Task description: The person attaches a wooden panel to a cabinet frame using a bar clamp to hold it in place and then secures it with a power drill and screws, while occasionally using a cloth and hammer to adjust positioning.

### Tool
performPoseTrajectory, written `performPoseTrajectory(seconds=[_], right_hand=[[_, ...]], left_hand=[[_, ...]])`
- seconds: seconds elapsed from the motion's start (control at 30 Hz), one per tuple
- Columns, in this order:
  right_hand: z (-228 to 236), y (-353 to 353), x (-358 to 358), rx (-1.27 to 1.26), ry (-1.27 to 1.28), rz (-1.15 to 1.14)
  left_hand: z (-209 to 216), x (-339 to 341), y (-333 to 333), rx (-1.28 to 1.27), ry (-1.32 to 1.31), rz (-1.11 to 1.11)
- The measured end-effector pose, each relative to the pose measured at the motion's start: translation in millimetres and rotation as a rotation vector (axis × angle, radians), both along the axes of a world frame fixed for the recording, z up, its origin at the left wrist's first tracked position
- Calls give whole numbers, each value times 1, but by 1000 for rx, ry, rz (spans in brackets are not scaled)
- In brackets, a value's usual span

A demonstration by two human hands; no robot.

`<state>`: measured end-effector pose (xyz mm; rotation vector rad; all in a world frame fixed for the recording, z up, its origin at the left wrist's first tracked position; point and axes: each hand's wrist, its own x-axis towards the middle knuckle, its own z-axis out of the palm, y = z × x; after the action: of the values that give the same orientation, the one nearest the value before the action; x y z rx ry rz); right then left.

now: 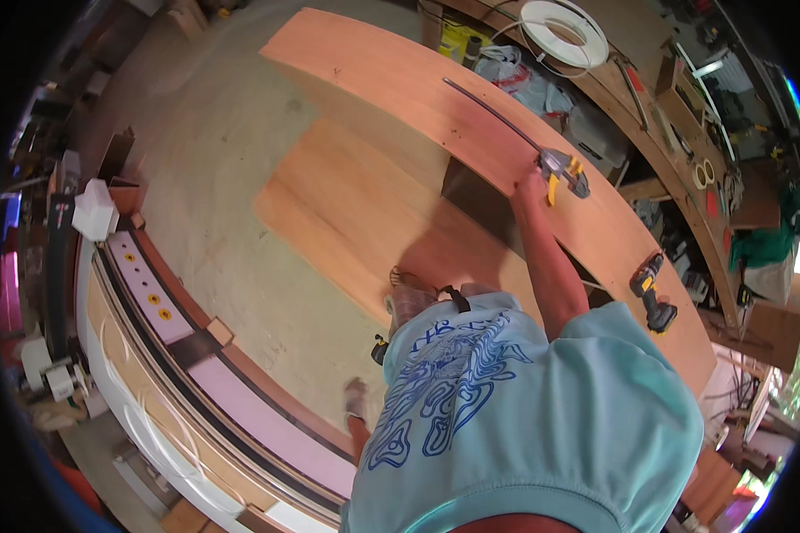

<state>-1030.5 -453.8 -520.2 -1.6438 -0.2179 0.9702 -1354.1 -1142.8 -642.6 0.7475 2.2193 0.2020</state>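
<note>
A bar clamp (563, 171) with a black bar and yellow levers lies over the reddish wooden panel (373, 58) of a long bench top. My right hand (529, 184) is closed at its head, where the bar meets the grip; the fingers are partly hidden. The long bar slants away to the far left. Nearer me on the same panel rests a black and yellow cordless drill (652, 295). My left hand (356, 396) hangs low by my left side, away from the panel, its fingers small and blurred.
Below the long panel is a wooden board (347, 218) at a lower level, over the concrete floor (209, 169). A long curved-looking workpiece with pale strips (249, 417) stands at left. Beyond the panel, a cluttered workbench (636, 129) bears a white ring-shaped reel (564, 35) and tools.
</note>
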Motion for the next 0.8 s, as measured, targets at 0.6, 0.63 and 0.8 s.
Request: performPoseTrajectory(seconds=[0.6,0.63,0.8], right_hand=[[61,-115,152,59,-132,133],[57,-119,171,38,-229,98],[53,-109,239,30,-331,-17]], left_hand=[[198,-126,646,247,228,-756],[201,-84,659,285,203,-817],[175,24,696,458,155,-1021]])
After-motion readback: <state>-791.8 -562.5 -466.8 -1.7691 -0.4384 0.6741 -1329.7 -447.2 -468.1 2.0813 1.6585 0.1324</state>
